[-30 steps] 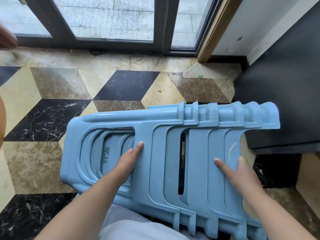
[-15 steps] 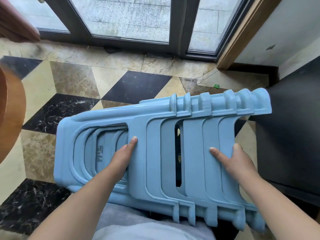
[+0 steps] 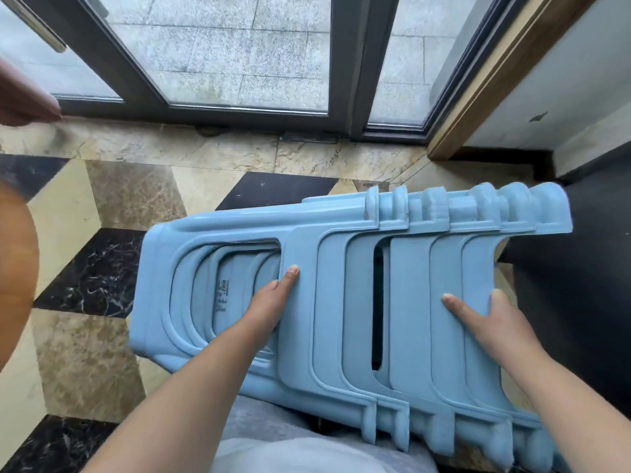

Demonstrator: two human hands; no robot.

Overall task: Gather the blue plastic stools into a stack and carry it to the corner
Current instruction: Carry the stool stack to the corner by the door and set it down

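Note:
A stack of several light blue plastic stools point(image 3: 345, 302) lies on its side in the air in front of me, seats to the left and legs pointing right. My left hand point(image 3: 269, 302) grips a leg panel near the seat end, with the thumb on top and the fingers hidden inside the opening. My right hand point(image 3: 491, 322) holds the outer legs at the right, thumb and one finger flat on the plastic, the other fingers hidden behind the edge.
A dark-framed glass door point(image 3: 239, 63) fills the far side. A wooden door jamb point(image 3: 478, 97) and white wall point(image 3: 580, 80) form the corner at the upper right. A black cabinet point(image 3: 580, 285) stands at the right, a round wooden edge point(image 3: 17, 268) at the left.
The stack and both hands have come closer to the glass door and the corner. Both hands keep the same hold on the stools.

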